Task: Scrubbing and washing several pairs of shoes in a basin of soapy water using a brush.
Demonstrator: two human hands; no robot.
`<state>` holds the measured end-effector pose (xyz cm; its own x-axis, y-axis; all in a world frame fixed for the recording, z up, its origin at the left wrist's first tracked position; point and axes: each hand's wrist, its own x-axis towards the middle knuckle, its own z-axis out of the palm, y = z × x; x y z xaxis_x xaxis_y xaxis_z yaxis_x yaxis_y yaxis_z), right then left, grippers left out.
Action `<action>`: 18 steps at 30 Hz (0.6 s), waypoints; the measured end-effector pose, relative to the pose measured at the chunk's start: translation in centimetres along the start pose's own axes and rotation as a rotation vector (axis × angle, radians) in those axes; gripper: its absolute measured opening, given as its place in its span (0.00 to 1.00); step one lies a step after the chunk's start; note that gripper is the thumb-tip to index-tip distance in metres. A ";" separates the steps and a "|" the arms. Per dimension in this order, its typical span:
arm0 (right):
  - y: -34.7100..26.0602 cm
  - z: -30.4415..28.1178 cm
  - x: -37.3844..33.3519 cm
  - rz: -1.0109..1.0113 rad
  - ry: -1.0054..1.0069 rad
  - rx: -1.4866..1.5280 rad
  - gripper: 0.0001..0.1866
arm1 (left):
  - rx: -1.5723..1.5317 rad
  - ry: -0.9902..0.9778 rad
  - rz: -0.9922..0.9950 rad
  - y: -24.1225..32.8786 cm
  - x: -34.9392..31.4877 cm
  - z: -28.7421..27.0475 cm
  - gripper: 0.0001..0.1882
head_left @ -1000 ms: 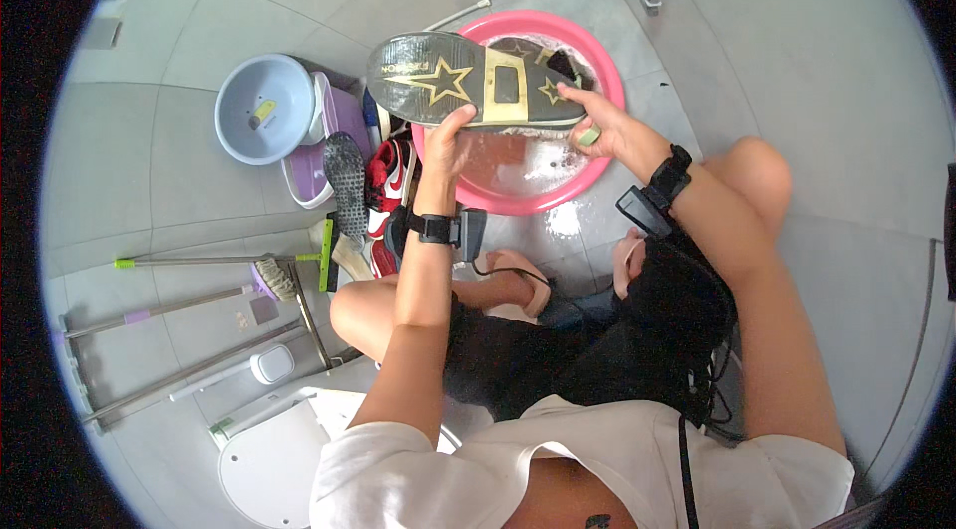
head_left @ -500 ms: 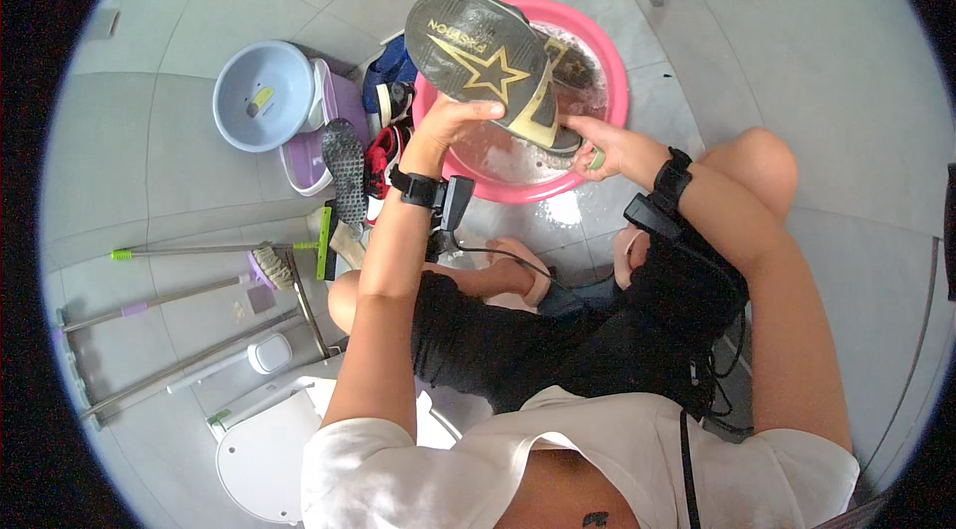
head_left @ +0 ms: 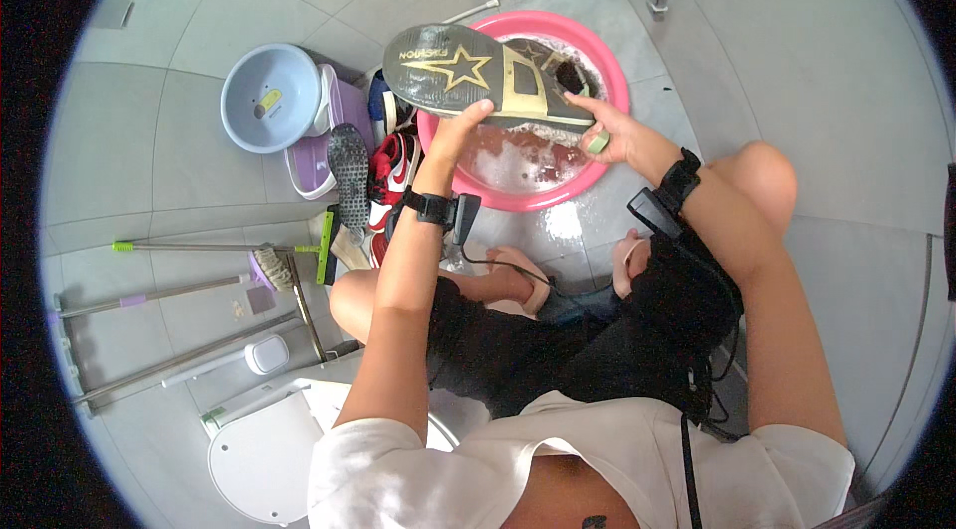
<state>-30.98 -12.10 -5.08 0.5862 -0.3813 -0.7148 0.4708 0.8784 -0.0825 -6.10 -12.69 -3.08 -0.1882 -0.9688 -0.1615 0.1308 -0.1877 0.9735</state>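
A wet dark shoe (head_left: 453, 71) with a gold star and gold panels on its sole is tilted, sole toward me, over the pink basin (head_left: 518, 202). My left hand (head_left: 458, 133) is closed on the shoe's near edge, thumb on the sole, other fingers hidden beneath. At the heel end, my right hand (head_left: 619, 135) has its fingers closed on a green-handled brush (head_left: 597, 142); its bristles are mostly hidden under the shoe. The fingertips of that hand touch or nearly touch the heel. Foamy water fills the basin, and a second dark shoe (head_left: 571, 76) lies at its far right side.
Left of the basin are red-and-white sneakers (head_left: 396, 170), a dark insole-like piece (head_left: 349, 165), a purple bin (head_left: 349, 111) and a light-blue basin (head_left: 239, 96). A green squeegee (head_left: 327, 248) and mop (head_left: 271, 268) lie farther left, near the toilet (head_left: 269, 454).
The shoe has turned and dropped lower, its toe end shifting left and down. My right fingers have moved to the heel's upper corner; my left hand remains on the shoe.
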 end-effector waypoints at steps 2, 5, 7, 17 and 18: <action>-0.2 0.0 -0.6 -0.089 0.000 0.006 0.16 | -0.115 0.027 -0.047 -0.3 -0.6 0.6 0.29; 0.0 0.7 -1.7 -0.132 -0.126 -0.002 0.16 | -0.506 0.040 0.073 -1.1 0.3 1.6 0.28; 0.6 1.5 -2.1 -0.249 -0.110 -0.086 0.17 | -0.614 0.131 0.064 -1.0 0.2 1.7 0.26; 0.1 0.5 -1.0 -1.136 -0.072 -0.671 0.35 | -0.891 0.501 -0.406 1.2 -0.5 5.4 0.21; -0.3 -0.2 -0.6 -1.200 -0.024 -0.806 0.33 | -0.897 0.511 -0.445 1.0 -0.7 5.9 0.21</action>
<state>-31.64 -12.05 -4.74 0.1267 -0.9890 0.0768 0.1897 -0.0519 -0.9805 -11.58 -11.26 -1.00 0.0015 -0.7002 -0.7140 0.8436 -0.3825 0.3768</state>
